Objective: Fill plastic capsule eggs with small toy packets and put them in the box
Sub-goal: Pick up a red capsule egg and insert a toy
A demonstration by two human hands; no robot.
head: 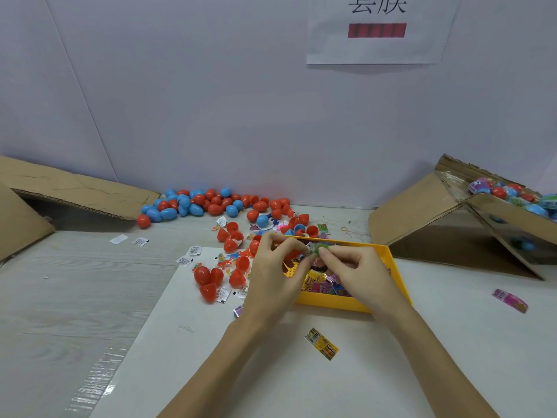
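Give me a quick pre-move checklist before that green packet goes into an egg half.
1. Packet held: ok, left hand and right hand both pinch the green packet above the yellow tray.
2. Packet folded small enough: cannot tell.
3. Open red egg halves within reach: ok, beside the left hand.
4. Egg half already in hand: cannot tell, something red shows behind the left fingers.
5. Cardboard box open for finished eggs: ok, at right, already holding eggs.
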